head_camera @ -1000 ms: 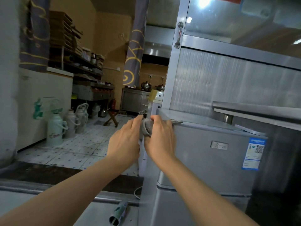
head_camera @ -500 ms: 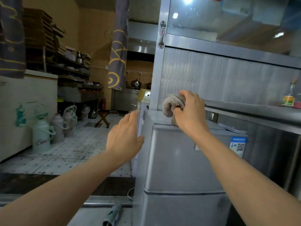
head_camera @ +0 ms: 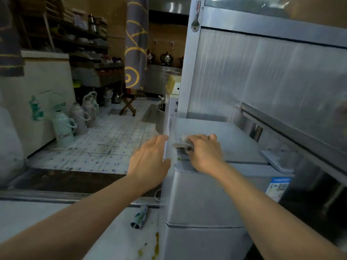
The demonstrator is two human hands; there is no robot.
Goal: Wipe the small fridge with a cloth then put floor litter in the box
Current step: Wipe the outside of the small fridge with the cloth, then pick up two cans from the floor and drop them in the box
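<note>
The small fridge [head_camera: 210, 196], a grey box with a flat top and a door seam low on its front, fills the lower middle of the view and serves as the landmark here. Behind it and to its right rises a tall metal cabinet [head_camera: 262, 76] with ribbed panels. Left of the fridge lies the tiled floor [head_camera: 105, 147], speckled with blue dots, and farther off on that floor stand several thermos jugs [head_camera: 64, 126] and a small wooden stool [head_camera: 129, 106]. On the fridge's front, toward its right edge, is a blue-and-white sticker [head_camera: 277, 187]. The right hand [head_camera: 203, 153] lies palm down on the fridge top near the front left corner, fingers curled over the cloth [head_camera: 183, 145], a grey wad pressed against the surface and partly blurred. The left hand [head_camera: 150, 160] is spread wide and holds nothing, its fingertips at the fridge's upper left edge; whether they touch cannot be told. On the floor at the foot of the fridge's left side lies a crushed can [head_camera: 139, 217], tilted, with yellowish stains [head_camera: 155, 246] just below it.
</note>
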